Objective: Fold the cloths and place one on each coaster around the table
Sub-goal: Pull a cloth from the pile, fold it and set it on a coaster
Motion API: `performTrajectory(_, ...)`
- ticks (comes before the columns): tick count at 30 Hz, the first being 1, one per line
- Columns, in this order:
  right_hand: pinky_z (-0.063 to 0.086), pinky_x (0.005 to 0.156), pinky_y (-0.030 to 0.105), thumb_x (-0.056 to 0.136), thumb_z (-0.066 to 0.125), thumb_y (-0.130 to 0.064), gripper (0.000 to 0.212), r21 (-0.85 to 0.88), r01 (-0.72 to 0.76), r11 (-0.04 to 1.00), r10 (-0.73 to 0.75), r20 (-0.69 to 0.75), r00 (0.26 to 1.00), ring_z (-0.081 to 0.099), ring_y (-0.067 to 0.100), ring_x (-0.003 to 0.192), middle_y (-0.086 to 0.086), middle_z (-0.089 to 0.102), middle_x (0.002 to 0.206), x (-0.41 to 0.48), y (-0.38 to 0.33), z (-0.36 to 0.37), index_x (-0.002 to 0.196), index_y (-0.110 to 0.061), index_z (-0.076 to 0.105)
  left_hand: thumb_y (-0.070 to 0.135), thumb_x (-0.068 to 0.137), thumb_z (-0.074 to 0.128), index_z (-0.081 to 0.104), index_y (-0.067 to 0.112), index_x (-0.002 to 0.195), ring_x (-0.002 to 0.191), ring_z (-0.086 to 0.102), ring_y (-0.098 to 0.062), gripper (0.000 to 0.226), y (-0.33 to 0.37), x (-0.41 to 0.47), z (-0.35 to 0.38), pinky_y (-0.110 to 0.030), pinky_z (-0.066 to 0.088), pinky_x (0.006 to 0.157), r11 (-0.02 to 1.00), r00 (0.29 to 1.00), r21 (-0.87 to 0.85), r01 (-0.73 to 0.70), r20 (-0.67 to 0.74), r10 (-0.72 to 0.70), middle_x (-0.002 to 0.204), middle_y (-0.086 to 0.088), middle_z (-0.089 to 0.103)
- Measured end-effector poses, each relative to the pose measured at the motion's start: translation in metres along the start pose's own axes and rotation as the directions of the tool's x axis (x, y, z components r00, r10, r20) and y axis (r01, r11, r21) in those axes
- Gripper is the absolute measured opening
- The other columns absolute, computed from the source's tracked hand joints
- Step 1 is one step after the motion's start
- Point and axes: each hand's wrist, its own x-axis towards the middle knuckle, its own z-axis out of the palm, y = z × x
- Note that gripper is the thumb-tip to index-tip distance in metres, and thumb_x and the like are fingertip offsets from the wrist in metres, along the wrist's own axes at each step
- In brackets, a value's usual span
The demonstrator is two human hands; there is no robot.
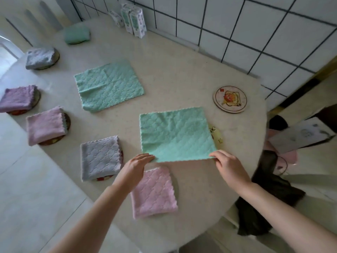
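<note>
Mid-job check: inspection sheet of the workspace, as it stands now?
Surface: pale table.
Job's things: folded cloths on coasters along the left; far green cloth and near green cloth lie flat; bare coaster; another coaster half under the near one.
Clutter: cartons against tiled wall.
Grippers: right hand pinches near green cloth's corner; left hand at its other corner, grip unclear.
Cables: thin dark loop right of table, maybe a cord.
Surroundings: dark garment; floor.

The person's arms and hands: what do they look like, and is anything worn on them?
The left forearm and the right forearm are bare, with no sleeve in view. The left hand and the right hand show no glove, ring, watch or bracelet, and no markings.
</note>
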Motion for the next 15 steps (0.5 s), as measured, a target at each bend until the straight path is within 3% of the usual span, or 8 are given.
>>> performTrajectory(3, 0.053, 0.075, 0.031, 0.077, 0.063, 0.008, 0.026, 0.052, -0.046, 0.998, 0.045, 0.030, 0.999, 0.065, 0.020, 0.087, 0.000, 0.068, 0.095, -0.017, 0.004, -0.001, 0.095, -0.011, 0.067, -0.025, 0.069, 0.057, 0.070, 0.011, 0.112, 0.107, 0.065, -0.020, 0.058, 0.004, -0.013, 0.000, -0.036, 0.050, 0.096, 1.000, 1.000, -0.007, 0.004, 0.015, -0.003, 0.113, -0.007, 0.069)
performTrajectory(6, 0.053, 0.071, 0.034, 0.081, 0.065, -0.001, 0.020, 0.038, -0.100, 0.994, 0.099, 0.032, 0.995, 0.062, 0.017, 0.086, -0.006, 0.067, 0.092, -0.020, 0.010, -0.005, 0.093, -0.017, 0.068, -0.018, 0.075, 0.061, 0.073, 0.011, 0.105, 0.099, 0.068, -0.017, 0.044, 0.009, -0.016, -0.004, -0.031, 0.052, 0.092, 0.999, 0.999, -0.011, 0.046, -0.013, -0.046, 0.107, -0.004, 0.072)
performTrajectory(10, 0.042, 0.067, 0.017, 0.079, 0.070, -0.009, 0.014, 0.109, -0.181, 0.977, 0.182, 0.006, 0.983, 0.056, 0.012, 0.081, -0.014, 0.064, 0.081, 0.000, 0.016, -0.014, 0.087, -0.021, 0.069, 0.000, 0.085, 0.064, 0.075, 0.014, 0.098, 0.085, 0.069, -0.011, 0.022, 0.007, -0.002, -0.012, -0.016, 0.049, 0.078, 0.938, 0.942, -0.107, 0.330, -0.033, -0.335, 0.094, 0.001, 0.074)
performTrajectory(12, 0.039, 0.066, 0.018, 0.079, 0.071, -0.010, 0.012, 0.199, -0.248, 0.948, 0.252, 0.006, 0.968, 0.056, 0.011, 0.078, -0.015, 0.062, 0.076, 0.019, 0.017, -0.018, 0.083, -0.021, 0.069, 0.003, 0.083, 0.067, 0.075, 0.012, 0.094, 0.079, 0.068, -0.012, 0.017, 0.004, 0.013, -0.015, -0.005, 0.044, 0.067, 0.879, 0.893, -0.195, 0.436, -0.030, -0.450, 0.084, 0.002, 0.073)
performTrajectory(13, 0.040, 0.065, 0.021, 0.079, 0.071, -0.011, 0.010, 0.245, -0.286, 0.926, 0.291, 0.017, 0.957, 0.057, 0.011, 0.077, -0.014, 0.063, 0.076, 0.029, 0.016, -0.020, 0.081, -0.021, 0.069, 0.004, 0.082, 0.068, 0.075, 0.011, 0.092, 0.073, 0.067, -0.014, 0.015, 0.002, 0.021, -0.016, -0.004, 0.041, 0.061, 0.841, 0.864, -0.247, 0.481, -0.027, -0.502, 0.078, 0.002, 0.071)
performTrajectory(15, 0.043, 0.065, 0.022, 0.080, 0.071, -0.015, 0.008, 0.345, -0.340, 0.875, 0.349, 0.040, 0.936, 0.060, 0.009, 0.077, -0.011, 0.066, 0.077, 0.051, 0.016, -0.021, 0.079, -0.022, 0.068, 0.004, 0.081, 0.069, 0.074, 0.014, 0.082, 0.061, 0.058, -0.016, 0.010, -0.006, 0.037, -0.017, -0.014, 0.042, 0.055, 0.766, 0.811, -0.342, 0.545, -0.019, -0.585, 0.068, -0.001, 0.066)
